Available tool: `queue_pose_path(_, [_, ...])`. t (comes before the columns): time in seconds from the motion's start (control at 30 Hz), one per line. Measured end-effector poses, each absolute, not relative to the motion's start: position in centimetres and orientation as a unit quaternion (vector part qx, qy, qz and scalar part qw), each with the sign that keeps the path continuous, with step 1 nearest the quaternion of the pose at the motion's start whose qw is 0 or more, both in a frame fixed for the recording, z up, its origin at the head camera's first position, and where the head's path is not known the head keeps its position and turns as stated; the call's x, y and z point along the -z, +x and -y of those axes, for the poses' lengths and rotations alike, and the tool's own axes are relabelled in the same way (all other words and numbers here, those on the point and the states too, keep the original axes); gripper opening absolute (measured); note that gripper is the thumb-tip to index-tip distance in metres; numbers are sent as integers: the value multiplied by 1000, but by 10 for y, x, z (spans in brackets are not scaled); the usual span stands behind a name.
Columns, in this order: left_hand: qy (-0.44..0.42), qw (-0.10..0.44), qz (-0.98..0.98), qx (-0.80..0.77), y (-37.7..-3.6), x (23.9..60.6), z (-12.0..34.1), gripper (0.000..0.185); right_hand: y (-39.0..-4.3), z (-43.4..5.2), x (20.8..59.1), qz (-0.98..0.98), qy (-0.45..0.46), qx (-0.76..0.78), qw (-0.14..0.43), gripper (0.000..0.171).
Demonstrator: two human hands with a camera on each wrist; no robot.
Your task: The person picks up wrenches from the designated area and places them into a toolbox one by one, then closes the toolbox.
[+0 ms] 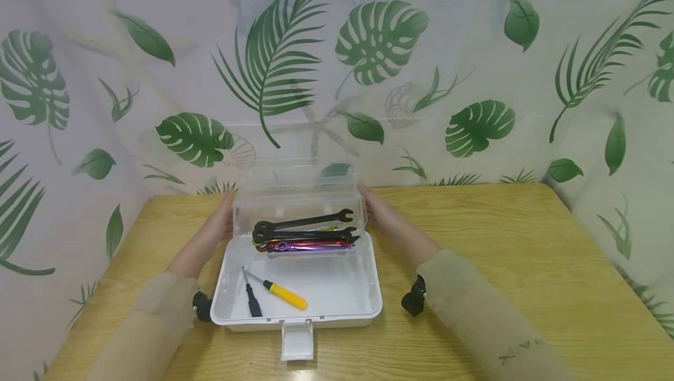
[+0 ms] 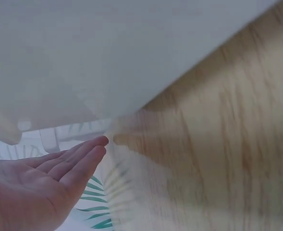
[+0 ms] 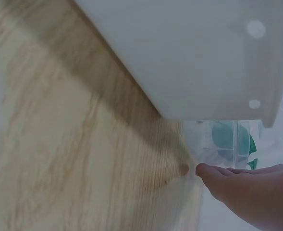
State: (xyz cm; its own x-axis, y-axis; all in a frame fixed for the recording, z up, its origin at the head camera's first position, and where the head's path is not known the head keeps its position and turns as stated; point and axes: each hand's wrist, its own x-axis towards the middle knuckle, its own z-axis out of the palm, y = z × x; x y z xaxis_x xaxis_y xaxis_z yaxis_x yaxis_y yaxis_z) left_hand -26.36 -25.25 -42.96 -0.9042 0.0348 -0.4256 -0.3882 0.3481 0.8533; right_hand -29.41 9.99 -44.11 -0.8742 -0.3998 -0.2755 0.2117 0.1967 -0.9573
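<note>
A white toolbox [image 1: 337, 287] stands on the table, its clear lid [image 1: 295, 194] raised and tilted back. My left hand [image 1: 217, 224] is at the left side of the lid, and in the left wrist view its fingers [image 2: 83, 166] are straight. On the opposite side my right hand [image 1: 383, 215] is beside the lid with fingers extended; whether either hand touches it is unclear. Several wrenches, including a black wrench [image 1: 302, 221] and a purple one [image 1: 316, 247], lie in the upper tray. A yellow screwdriver [image 1: 288, 297] and a black screwdriver [image 1: 253, 302] lie on the box floor.
The wooden table [image 1: 495, 252] extends to both sides of the box. Behind it hangs a leaf-patterned cloth [image 1: 411, 153]. At the box front the white latch [image 1: 297, 343] hangs down.
</note>
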Motion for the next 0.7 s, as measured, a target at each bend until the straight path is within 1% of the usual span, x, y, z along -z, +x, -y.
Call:
queue_pose_path(0.2, [-132, 183, -804, -550, -264, 427, 248, 99, -293, -99, 442, -737, -82, 631, 228, 75])
queue_pose_path(0.33, [-138, 188, -793, -563, -265, 426, 248, 96, -293, -96, 443, -735, -68, 639, 215, 75])
queue_pose_path(0.53, [-138, 194, -768, -595, -264, 425, 247, 92, -292, -92, 445, -724, -49, 659, 199, 74])
queue_pose_path(0.7, [-123, 185, -754, -619, -264, 424, 246, 85, -291, -92, 446, -720, -51, 667, 187, 72])
